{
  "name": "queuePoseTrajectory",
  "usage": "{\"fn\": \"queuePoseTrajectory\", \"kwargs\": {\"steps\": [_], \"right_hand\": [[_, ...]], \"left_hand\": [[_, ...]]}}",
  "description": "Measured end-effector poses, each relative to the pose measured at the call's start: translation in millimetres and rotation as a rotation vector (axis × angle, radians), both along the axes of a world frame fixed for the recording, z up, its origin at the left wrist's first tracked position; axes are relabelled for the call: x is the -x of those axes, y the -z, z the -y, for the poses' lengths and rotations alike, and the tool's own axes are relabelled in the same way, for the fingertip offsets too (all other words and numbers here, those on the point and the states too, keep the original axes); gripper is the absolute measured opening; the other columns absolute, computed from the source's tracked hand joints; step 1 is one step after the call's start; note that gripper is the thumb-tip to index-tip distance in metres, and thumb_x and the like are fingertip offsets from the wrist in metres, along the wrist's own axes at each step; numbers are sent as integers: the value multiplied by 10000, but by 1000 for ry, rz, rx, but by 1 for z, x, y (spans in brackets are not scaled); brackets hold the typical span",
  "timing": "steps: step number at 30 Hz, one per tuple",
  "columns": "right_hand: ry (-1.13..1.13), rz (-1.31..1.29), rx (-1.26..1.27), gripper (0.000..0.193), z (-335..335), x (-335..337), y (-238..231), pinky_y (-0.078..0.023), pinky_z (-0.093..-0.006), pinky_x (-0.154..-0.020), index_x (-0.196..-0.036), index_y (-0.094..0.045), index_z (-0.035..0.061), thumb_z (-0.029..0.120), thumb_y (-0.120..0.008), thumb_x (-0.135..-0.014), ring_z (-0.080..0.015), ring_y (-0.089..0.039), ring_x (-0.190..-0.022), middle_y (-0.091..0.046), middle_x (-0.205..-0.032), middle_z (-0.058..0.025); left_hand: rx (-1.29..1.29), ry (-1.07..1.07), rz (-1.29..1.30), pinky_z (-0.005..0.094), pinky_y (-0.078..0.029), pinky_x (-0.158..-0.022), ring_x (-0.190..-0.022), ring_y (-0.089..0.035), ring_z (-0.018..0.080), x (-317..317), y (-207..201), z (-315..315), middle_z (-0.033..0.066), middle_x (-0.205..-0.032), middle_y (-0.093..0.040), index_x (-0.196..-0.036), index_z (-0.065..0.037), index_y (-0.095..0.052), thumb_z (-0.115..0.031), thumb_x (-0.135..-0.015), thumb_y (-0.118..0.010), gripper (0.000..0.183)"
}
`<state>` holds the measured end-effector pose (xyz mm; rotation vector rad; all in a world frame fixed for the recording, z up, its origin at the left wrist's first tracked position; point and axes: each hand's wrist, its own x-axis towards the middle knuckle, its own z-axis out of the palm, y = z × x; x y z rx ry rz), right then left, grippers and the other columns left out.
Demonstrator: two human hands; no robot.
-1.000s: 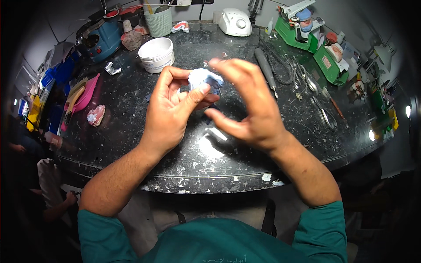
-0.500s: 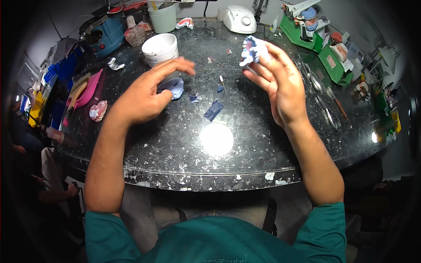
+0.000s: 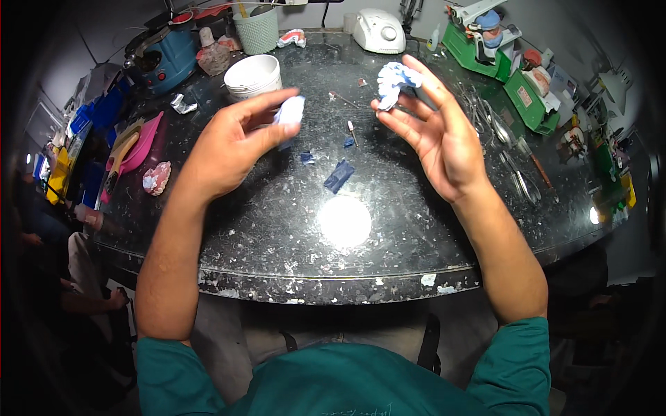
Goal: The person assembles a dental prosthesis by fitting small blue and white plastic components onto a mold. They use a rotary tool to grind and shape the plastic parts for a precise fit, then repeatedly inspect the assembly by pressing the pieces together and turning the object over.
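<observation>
Between the thumb and fingers of my left hand (image 3: 232, 142) is a pale blue-white dental cast (image 3: 290, 111), blurred by motion and lifted off the bench. My right hand (image 3: 451, 135) holds up a second dental cast (image 3: 395, 84), white with blue patches, its row of teeth showing along the curved edge. The two casts are apart, on either side of the bench's middle. Below them lie a dark blue wax sheet (image 3: 339, 176), a smaller blue wax scrap (image 3: 307, 158) and a small bur with a pale tip (image 3: 352, 130).
A white bucket (image 3: 253, 75) stands just beyond my left hand. Metal hand tools (image 3: 517, 173) lie right, near green bins (image 3: 531, 100). A pink dustpan (image 3: 142, 145) and a pink-white dental model (image 3: 157, 178) are left. At the back sits a white control box (image 3: 379, 31).
My left hand has closed on the cast that lay on the bench beside the bucket and raised it. My right hand has turned its cast so the teeth show more.
</observation>
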<state>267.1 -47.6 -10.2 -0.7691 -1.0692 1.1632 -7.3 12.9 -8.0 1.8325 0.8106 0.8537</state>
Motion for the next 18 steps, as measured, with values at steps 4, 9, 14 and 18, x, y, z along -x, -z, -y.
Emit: {"fn": "queuePoseTrajectory", "kwargs": {"steps": [4,9,14,18], "right_hand": [[82,345,-435,772,17,24,3,-540,-366,-999,-1478,-465,51,58,-816,-790,-222,-572,-1228,-571,-1342,-123],[321,698,-774,775,26,35,3,-549,-346,-968,-1399,-560,28,102,-889,-701,-262,-585,-1218,-579,-1318,-172],[336,711,-744,741,29,33,1,-508,-372,-1015,-1361,-597,22,94,-887,-683,-285,-594,-1206,-596,-1321,-164],[336,750,-772,727,25,33,4,-505,-378,-1017,-1352,-608,20,92,-881,-682,-279,-603,-1202,-612,-1314,-158]], "left_hand": [[58,157,513,251,-483,-955,-1068,-620,105,-37,11,23,70,-1186,-676,-1385,15,-541,-309,-1019,-619,495],[68,233,681,327,-423,-1097,-1303,-525,183,-48,9,43,140,-1416,-534,-1471,37,-392,-325,-993,-637,648],[26,222,618,343,-411,-1129,-1347,-486,193,-49,10,43,126,-1471,-475,-1476,25,-394,-411,-951,-667,736],[6,202,574,344,-403,-1132,-1354,-479,196,-46,11,43,130,-1484,-463,-1477,24,-396,-399,-965,-654,713]]}}
